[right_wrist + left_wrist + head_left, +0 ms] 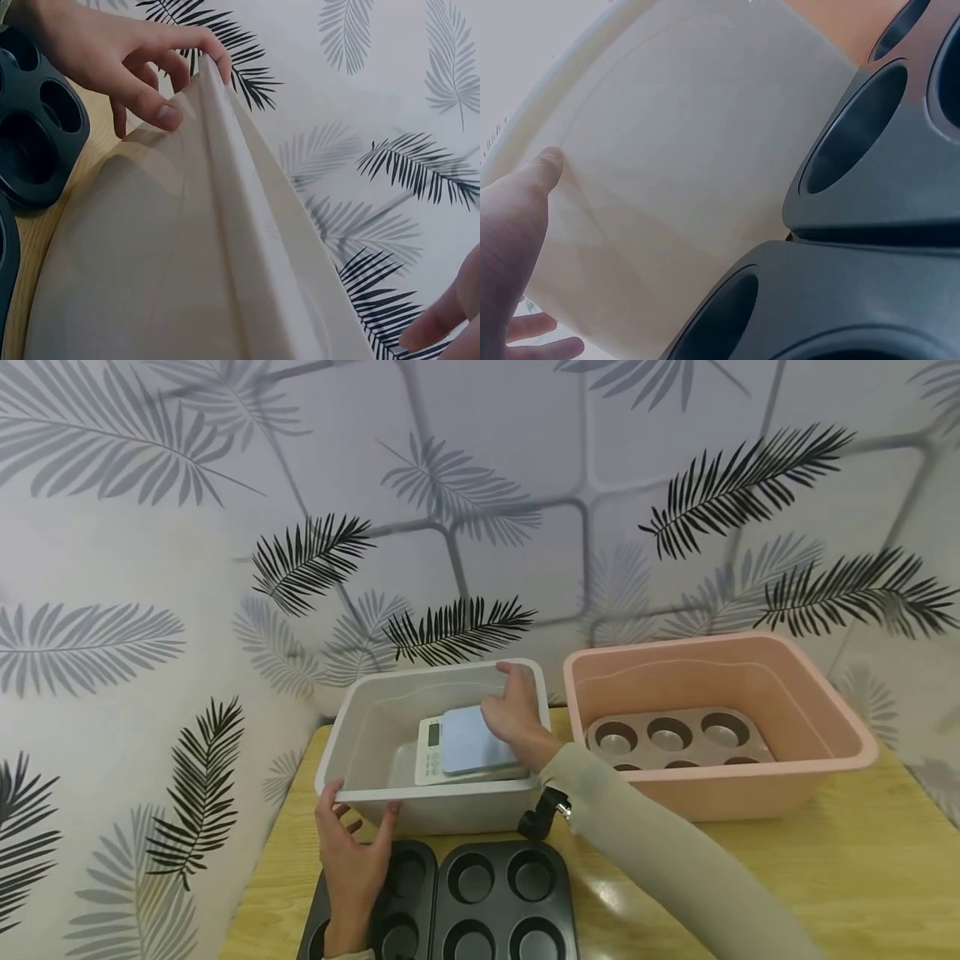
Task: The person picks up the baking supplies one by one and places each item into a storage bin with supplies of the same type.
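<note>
From above, my left hand (352, 852) grips the white tub's (375, 727) near rim on the worktop (825, 877); my right hand (513, 714) rests on the scale (461, 747) already inside. Left wrist: thumb (544, 169) against the tub wall (682, 172), muffin trays (885, 195) beside, still outside. Right wrist: left fingers (150, 71) curl over the rim (217, 127).

Lit evenly and softly from above; glared faintly on the desk (600, 893); blurred at close range in both wrist views.

Scale (465, 745) fills white bin (360, 718); pink bin (825, 710) crowds its right.
</note>
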Demonstrator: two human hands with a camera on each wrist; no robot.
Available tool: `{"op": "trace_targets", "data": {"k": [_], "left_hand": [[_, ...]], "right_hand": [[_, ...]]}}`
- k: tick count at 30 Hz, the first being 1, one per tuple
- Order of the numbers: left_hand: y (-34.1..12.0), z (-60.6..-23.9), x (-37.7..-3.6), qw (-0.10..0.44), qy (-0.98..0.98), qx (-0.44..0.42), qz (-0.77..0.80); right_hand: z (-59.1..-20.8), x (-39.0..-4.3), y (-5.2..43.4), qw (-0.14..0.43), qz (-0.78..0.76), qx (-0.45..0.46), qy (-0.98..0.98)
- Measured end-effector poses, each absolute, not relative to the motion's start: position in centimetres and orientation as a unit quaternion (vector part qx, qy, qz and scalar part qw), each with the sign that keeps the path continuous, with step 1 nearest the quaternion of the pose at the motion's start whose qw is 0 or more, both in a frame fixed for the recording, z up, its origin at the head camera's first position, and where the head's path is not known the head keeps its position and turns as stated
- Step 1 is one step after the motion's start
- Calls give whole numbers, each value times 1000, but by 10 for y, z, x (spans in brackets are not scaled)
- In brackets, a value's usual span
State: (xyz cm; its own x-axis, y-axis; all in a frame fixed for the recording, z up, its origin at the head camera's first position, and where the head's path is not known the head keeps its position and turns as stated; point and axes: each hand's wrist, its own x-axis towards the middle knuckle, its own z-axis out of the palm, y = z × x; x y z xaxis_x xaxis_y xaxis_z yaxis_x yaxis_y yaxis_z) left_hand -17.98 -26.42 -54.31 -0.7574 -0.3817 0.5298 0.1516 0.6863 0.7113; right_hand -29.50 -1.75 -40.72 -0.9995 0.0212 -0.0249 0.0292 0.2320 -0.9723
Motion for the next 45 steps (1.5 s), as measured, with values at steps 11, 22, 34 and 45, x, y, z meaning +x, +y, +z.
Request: {"op": "trace_targets", "data": {"k": [11,22,34,45], "left_hand": [[-261,-542,-180,351,-849,55,-391],[-259,-541,-182,348,-850,50,-392],[-260,-538,-178,324,-858,57,-395],[-261,-522,-154,259,-906,38,-333]], "right_hand": [[-406,-289,-3,49,-625,-20,779],[-405,-275,18,35,-593,-97,799],[-404,-260,42,19,-599,-139,788],[-405,-252,74,-12,-605,-143,783]]}}
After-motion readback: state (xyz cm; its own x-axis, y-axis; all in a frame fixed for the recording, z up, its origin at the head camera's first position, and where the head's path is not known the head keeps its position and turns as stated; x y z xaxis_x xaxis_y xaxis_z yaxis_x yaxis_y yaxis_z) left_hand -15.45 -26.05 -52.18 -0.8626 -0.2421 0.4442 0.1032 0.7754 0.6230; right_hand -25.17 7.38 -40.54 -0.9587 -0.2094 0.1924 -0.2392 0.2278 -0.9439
